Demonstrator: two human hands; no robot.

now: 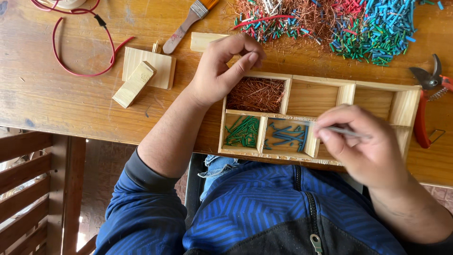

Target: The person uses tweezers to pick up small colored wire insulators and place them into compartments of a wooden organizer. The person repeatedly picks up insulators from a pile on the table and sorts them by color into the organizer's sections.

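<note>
Head view: right hand (365, 144) fingers pinch tweezers (344, 131) over tray (409, 107); left hand (222, 68) fingers curled empty at tray edge.

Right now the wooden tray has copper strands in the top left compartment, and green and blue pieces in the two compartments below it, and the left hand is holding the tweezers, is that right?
Not quite. The head view shows the tweezers in the right hand, not the left hand, which sits pinched above the copper strands. The rest holds: in the wooden tray, green pieces and blue pieces fill the two compartments below.
</note>
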